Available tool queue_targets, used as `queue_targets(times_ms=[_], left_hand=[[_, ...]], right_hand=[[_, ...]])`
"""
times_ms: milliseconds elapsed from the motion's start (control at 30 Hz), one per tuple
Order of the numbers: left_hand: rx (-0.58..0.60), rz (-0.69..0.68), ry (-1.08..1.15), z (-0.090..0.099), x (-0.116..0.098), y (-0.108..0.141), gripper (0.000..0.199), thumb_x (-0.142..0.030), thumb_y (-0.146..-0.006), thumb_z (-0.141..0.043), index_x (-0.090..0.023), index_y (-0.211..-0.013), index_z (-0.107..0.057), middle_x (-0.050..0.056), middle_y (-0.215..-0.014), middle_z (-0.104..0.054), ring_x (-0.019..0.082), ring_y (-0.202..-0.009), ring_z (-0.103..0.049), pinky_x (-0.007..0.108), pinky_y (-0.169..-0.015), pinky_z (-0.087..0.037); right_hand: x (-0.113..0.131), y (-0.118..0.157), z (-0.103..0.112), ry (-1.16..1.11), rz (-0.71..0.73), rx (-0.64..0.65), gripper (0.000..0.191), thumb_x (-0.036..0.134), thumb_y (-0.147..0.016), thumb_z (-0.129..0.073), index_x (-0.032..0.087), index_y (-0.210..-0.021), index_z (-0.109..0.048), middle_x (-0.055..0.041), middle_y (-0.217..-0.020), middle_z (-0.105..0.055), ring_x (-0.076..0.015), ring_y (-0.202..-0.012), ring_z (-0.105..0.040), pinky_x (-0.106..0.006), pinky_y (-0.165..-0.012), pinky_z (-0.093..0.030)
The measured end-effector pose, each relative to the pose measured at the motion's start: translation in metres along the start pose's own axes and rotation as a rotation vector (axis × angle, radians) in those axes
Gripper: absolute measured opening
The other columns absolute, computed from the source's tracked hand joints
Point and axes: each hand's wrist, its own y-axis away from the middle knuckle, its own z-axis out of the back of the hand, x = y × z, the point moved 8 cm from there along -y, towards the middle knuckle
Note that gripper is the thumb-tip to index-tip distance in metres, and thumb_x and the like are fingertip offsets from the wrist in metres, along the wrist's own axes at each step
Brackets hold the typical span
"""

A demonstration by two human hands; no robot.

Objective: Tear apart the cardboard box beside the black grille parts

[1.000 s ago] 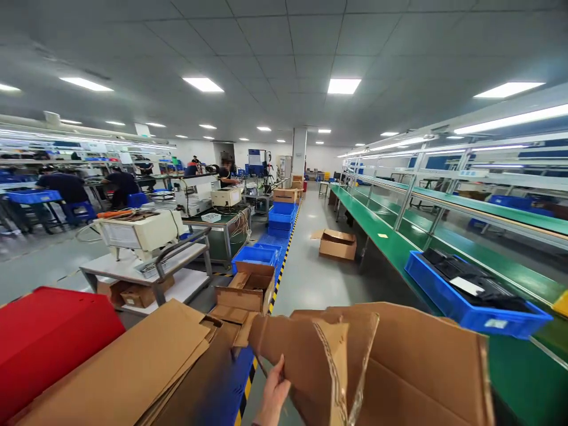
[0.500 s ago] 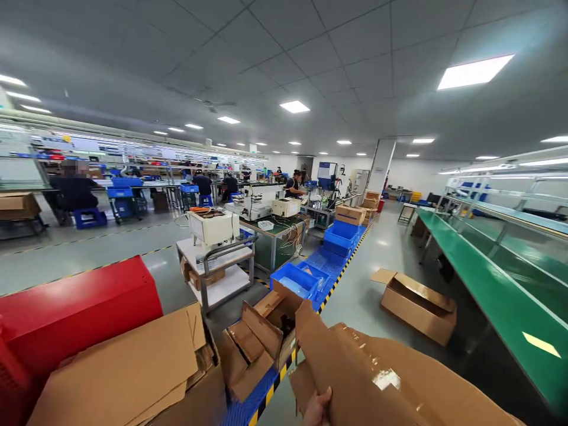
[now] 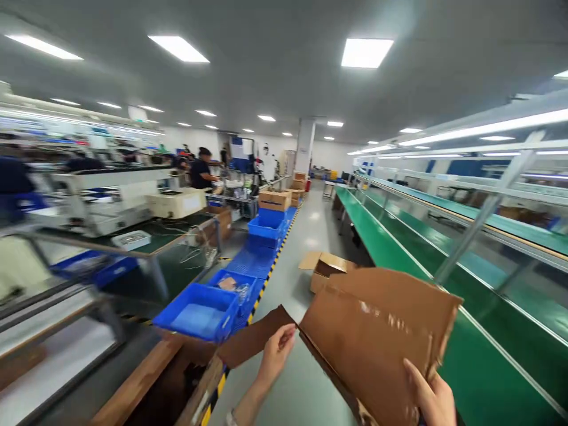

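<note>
Left hand [image 3: 276,350] pinches flap of flattened cardboard box [image 3: 377,337] | right hand [image 3: 431,397] clamps its lower right edge | box held over aisle floor beside green conveyor [image 3: 399,260] | advise: firm grip, keep panel level.

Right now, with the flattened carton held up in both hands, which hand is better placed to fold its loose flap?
Probably the left hand: its fingers already pinch the dark flap at its edge. The right hand grips the flattened carton at its lower corner, bearing the main panel, so it looks less free.
</note>
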Motion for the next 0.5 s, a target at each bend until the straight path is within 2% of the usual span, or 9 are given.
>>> queue_targets(times_ms=[33, 67, 100, 133, 200, 300, 400, 467, 500], left_hand=[[0.153, -0.102, -0.175, -0.037, -0.018, -0.013, 0.033, -0.042, -0.073, -0.066, -0.018, -0.096, -0.068, 0.008, -0.098, -0.071, 0.022, -0.097, -0.064, 0.031, -0.091, -0.048], [0.276, -0.154, -0.293, -0.069, -0.028, -0.023, 0.033, -0.047, -0.080, -0.059, -0.016, -0.084, -0.069, 0.007, -0.082, -0.070, 0.018, -0.080, -0.064, 0.028, -0.078, -0.050], [0.350, -0.163, -0.368, -0.094, -0.031, -0.033, 0.041, -0.052, -0.084, -0.051, -0.015, -0.074, -0.068, 0.005, -0.070, -0.068, 0.016, -0.067, -0.063, 0.025, -0.067, -0.049], [0.373, -0.158, -0.416, -0.111, -0.031, -0.044, 0.049, -0.055, -0.086, -0.045, -0.015, -0.066, -0.065, 0.004, -0.060, -0.064, 0.014, -0.058, -0.059, 0.024, -0.059, -0.047], [0.298, -0.150, -0.497, -0.127, -0.027, -0.074, 0.055, -0.059, -0.087, -0.041, -0.016, -0.059, -0.059, 0.002, -0.052, -0.058, 0.013, -0.050, -0.054, 0.023, -0.051, -0.042], [0.174, -0.269, -0.666, -0.144, -0.028, -0.127, 0.047, -0.056, -0.087, -0.044, -0.017, -0.067, -0.062, 0.002, -0.061, -0.063, 0.014, -0.060, -0.059, 0.023, -0.058, -0.045], [0.229, -0.362, -0.800, -0.184, -0.033, -0.189, 0.033, -0.042, -0.090, -0.047, -0.017, -0.098, -0.068, 0.005, -0.085, -0.073, 0.016, -0.078, -0.067, 0.024, -0.071, -0.053], [0.235, -0.524, -1.008, -0.216, -0.046, -0.233, 0.039, -0.023, -0.090, -0.043, -0.016, -0.127, -0.055, 0.010, -0.114, -0.070, 0.019, -0.101, -0.066, 0.030, -0.087, -0.054], [0.230, -0.666, -1.166, -0.233, -0.054, -0.254, 0.049, -0.012, -0.088, -0.040, -0.017, -0.136, -0.046, 0.011, -0.129, -0.062, 0.021, -0.116, -0.060, 0.035, -0.097, -0.050]], right_hand=[[0.012, -0.020, -0.002, 0.026, 0.021, -0.063, 0.052, 0.064, -0.053, -0.063, 0.015, -0.069, -0.066, -0.0118, -0.069, -0.069, -0.0287, -0.072, -0.065, -0.033, -0.055, -0.051], [0.021, -0.040, -0.006, 0.067, 0.036, -0.118, 0.050, 0.065, -0.053, -0.060, 0.016, -0.063, -0.063, -0.0112, -0.063, -0.067, -0.0275, -0.067, -0.063, -0.032, -0.053, -0.048], [0.029, -0.058, -0.012, 0.088, 0.055, -0.160, 0.049, 0.066, -0.054, -0.057, 0.017, -0.060, -0.060, -0.0107, -0.060, -0.066, -0.0263, -0.064, -0.061, -0.031, -0.052, -0.046], [0.034, -0.077, -0.021, 0.105, 0.073, -0.194, 0.048, 0.066, -0.055, -0.055, 0.019, -0.058, -0.058, -0.0103, -0.058, -0.065, -0.0254, -0.062, -0.060, -0.030, -0.051, -0.044], [0.036, -0.116, -0.047, 0.122, 0.113, -0.221, 0.047, 0.068, -0.058, -0.051, 0.021, -0.057, -0.055, -0.0101, -0.057, -0.065, -0.0244, -0.058, -0.059, -0.030, -0.050, -0.042], [0.035, -0.186, -0.102, 0.234, 0.216, -0.192, 0.049, 0.067, -0.068, -0.042, 0.021, -0.061, -0.056, -0.0097, -0.055, -0.063, -0.0239, -0.054, -0.058, -0.031, -0.051, -0.040], [0.052, -0.256, -0.172, 0.464, 0.396, -0.097, 0.044, 0.051, -0.081, -0.036, 0.017, -0.072, -0.062, -0.0102, -0.061, -0.065, -0.0238, -0.058, -0.062, -0.029, -0.052, -0.039], [0.075, -0.292, -0.224, 0.628, 0.540, 0.007, 0.035, 0.036, -0.087, -0.038, 0.014, -0.084, -0.066, -0.0110, -0.069, -0.067, -0.0234, -0.063, -0.065, -0.028, -0.054, -0.040], [0.089, -0.305, -0.251, 0.699, 0.617, 0.083, 0.031, 0.028, -0.088, -0.039, 0.013, -0.091, -0.066, -0.0114, -0.072, -0.068, -0.0230, -0.066, -0.066, -0.027, -0.056, -0.042]])
